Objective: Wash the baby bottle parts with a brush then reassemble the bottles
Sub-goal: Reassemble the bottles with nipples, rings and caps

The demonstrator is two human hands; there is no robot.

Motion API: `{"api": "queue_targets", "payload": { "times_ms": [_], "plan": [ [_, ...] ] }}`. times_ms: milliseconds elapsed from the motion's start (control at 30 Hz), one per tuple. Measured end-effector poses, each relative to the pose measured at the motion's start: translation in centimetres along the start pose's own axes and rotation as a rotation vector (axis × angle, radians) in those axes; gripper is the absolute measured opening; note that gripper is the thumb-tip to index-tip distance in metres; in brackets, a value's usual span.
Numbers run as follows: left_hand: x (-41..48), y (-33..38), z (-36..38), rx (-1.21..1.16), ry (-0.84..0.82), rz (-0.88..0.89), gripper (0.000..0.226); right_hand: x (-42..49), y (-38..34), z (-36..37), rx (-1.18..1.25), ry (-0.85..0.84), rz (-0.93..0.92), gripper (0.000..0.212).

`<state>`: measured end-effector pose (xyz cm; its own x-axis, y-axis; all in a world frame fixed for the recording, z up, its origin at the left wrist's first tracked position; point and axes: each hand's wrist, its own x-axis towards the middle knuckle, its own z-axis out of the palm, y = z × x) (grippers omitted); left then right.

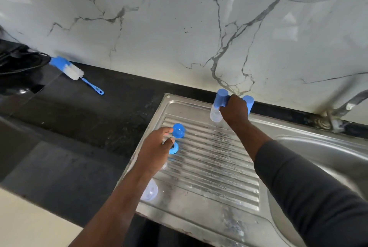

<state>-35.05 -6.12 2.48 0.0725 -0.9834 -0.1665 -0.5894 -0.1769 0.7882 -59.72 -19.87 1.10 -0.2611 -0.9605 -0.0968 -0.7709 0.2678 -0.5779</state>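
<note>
Where the steel drainboard meets the marble wall, centre right of the frame, two bottles stand, each with a clear body and a blue cap. The right hand is curled between them and grips the left bottle under its cap. The other bottle is mostly hidden behind it. Left hand, mid-frame: forefinger touches one blue ring, thumb lies over a second ring; pinching or not, cannot tell. One clear dome beneath the left wrist. One blue-and-white brush on the dark desk, upper left.
</note>
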Motion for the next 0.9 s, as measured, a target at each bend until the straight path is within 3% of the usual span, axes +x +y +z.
{"api": "queue_targets", "payload": {
  "times_ms": [133, 233, 333, 433, 633, 767, 900],
  "plan": [
    [-0.1, -0.4, -1.4, -0.037, 0.017, -0.003, 0.035, -1.7, -0.1, -0.8, 0.052, 0.027, 0.069, 0.014],
    [-0.3, -1.7, -2.9, -0.041, 0.061, -0.042, 0.033, -3.7, 0.2, -0.1, 0.105, 0.056, 0.114, 0.020],
    [-0.7, -3.4, -4.5, 0.000, 0.083, -0.100, 0.032, -7.4, -0.1, 2.0, 0.162, 0.083, 0.052, 0.026],
    [-0.8, -5.0, -5.4, 0.047, 0.032, -0.127, 0.030, -12.0, -0.8, 5.6, 0.184, -0.073, -0.117, 0.022],
    [0.1, -6.5, -4.6, 0.137, -0.071, -0.104, 0.028, -17.1, -2.3, 11.0, 0.040, -0.474, -0.316, 0.037],
    [2.2, -7.5, -4.0, 0.222, -0.176, -0.026, 0.034, -18.3, -4.0, 13.1, 0.044, -0.418, -0.205, 0.026],
    [4.6, -8.5, -2.9, 0.353, -0.233, 0.176, 0.041, -19.2, -4.2, 13.4, 0.142, -0.247, -0.063, 0.020]
  ]
}}
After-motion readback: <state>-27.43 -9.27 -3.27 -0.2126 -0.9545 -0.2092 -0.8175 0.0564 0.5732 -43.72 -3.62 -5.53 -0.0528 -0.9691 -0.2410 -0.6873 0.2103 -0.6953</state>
